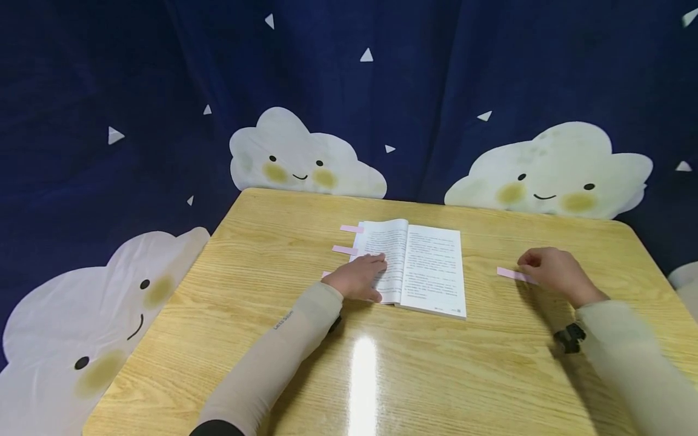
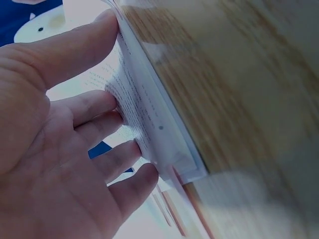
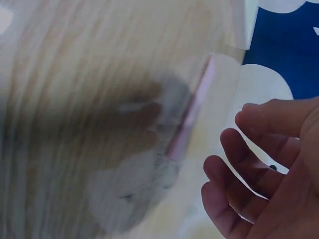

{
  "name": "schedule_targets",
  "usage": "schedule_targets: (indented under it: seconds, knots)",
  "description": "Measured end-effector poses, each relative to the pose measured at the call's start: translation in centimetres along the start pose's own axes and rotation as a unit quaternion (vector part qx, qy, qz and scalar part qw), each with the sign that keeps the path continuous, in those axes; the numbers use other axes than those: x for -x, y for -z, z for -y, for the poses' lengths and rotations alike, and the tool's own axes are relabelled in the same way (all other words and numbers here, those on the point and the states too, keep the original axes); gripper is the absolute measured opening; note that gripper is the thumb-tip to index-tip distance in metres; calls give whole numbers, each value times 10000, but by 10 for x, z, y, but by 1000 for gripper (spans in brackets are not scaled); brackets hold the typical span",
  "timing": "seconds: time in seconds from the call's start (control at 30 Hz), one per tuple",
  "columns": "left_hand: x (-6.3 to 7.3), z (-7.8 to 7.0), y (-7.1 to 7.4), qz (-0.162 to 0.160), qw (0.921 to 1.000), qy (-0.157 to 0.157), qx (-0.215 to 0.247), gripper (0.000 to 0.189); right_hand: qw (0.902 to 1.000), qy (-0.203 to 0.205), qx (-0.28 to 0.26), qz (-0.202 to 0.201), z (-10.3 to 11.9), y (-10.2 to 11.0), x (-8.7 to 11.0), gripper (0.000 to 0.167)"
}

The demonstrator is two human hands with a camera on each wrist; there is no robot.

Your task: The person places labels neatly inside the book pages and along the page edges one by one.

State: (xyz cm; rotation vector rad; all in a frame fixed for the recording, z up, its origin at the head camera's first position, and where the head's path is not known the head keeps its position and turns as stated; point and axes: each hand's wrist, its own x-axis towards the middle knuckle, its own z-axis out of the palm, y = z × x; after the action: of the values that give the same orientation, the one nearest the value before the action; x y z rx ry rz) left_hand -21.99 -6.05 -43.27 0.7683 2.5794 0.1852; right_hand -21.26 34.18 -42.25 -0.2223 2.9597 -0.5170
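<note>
An open book [image 1: 433, 266] with printed pages lies at the middle of the table. My left hand [image 1: 357, 277] rests on its left page with fingers spread, and the left wrist view shows the fingertips at the page. Pink paper strips [image 1: 351, 229] stick out past the book's left edge; one is partly covered by the left hand. To the right of the book, a single pink paper strip [image 1: 512, 275] lies on the table. My right hand [image 1: 556, 272] hovers over its right end. In the right wrist view, loosely bent fingers [image 3: 232, 174] show apart from the strip.
The wooden table [image 1: 305, 375] has a bright light reflection near its front. Behind it hangs a dark blue curtain [image 1: 414, 91] with white clouds and small triangles. A black device [image 1: 569, 338] sits at the right wrist.
</note>
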Motion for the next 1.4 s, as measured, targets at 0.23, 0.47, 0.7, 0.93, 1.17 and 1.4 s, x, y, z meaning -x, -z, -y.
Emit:
schedule_targets:
  seconds: [0.23,0.47,0.7,0.93,1.17,1.4]
  knots:
    - [1,1,-1,-21,10000,14,26,76,9997,-91,217,117,-4,-10,-7,23]
    - [0,0,-1,-18,10000,10,-25,76,9978,-429,291,406,-3,-14,-10,14]
    - [1,-2,-1,-44,10000,-3,-24,76,9966,-598,316,474,-5,-16,-10,11]
    - [1,0,0,-42,10000,55,24,76,9963,-656,237,494,-5,-17,-12,14]
    - [0,1,-1,-67,10000,40,51,76,9967,-663,264,392,-3,-18,-10,17]
    - [-1,1,-2,-87,9999,47,56,76,9973,-587,321,311,-3,-18,-8,17]
